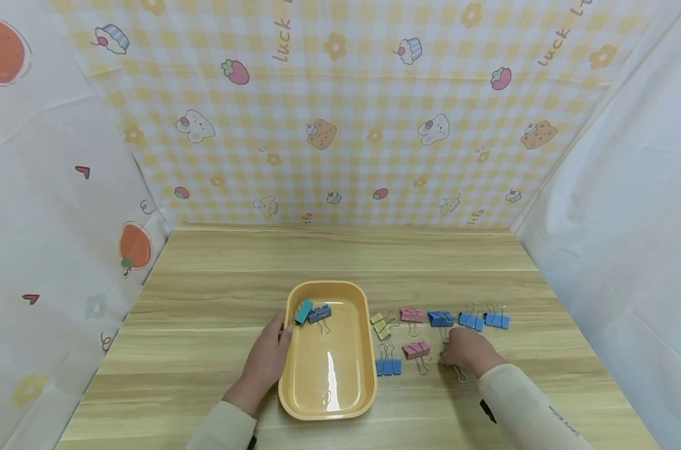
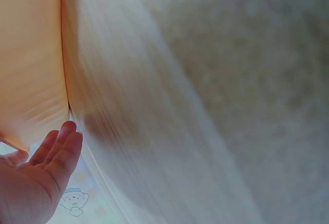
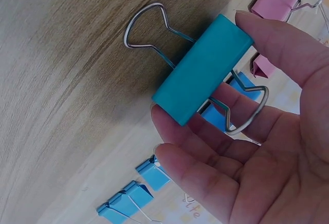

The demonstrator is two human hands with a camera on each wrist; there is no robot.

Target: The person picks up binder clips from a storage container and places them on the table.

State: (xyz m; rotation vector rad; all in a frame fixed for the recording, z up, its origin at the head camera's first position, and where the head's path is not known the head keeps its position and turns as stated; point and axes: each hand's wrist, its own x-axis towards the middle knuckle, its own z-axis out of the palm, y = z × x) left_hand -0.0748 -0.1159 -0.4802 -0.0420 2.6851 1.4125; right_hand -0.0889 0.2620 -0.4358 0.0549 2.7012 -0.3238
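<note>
In the head view, my left hand (image 1: 266, 357) rests against the left side of a yellow tray (image 1: 308, 375), its thumb near the rim. Straight fingers (image 2: 64, 152) show beside the tray's wall (image 2: 31, 70) in the left wrist view. My right hand (image 1: 471, 350) is right of the tray, low over the table. Between thumb and fingertips it pinches a teal binder clip (image 3: 203, 70) by its ends, with both wire handles spread. From the head, that clip is mostly hidden behind the hand. Inside the tray lie another teal binder clip (image 1: 303, 312) and a dark blue one (image 1: 320, 313).
Right of the tray lie a yellow binder clip (image 1: 382, 326), two pink ones (image 1: 412, 314) and several blue ones (image 1: 441, 319). The wooden table (image 1: 217, 269) ends at a checked cloth backdrop (image 1: 352, 162). White cloth (image 1: 616, 250) hangs at both sides.
</note>
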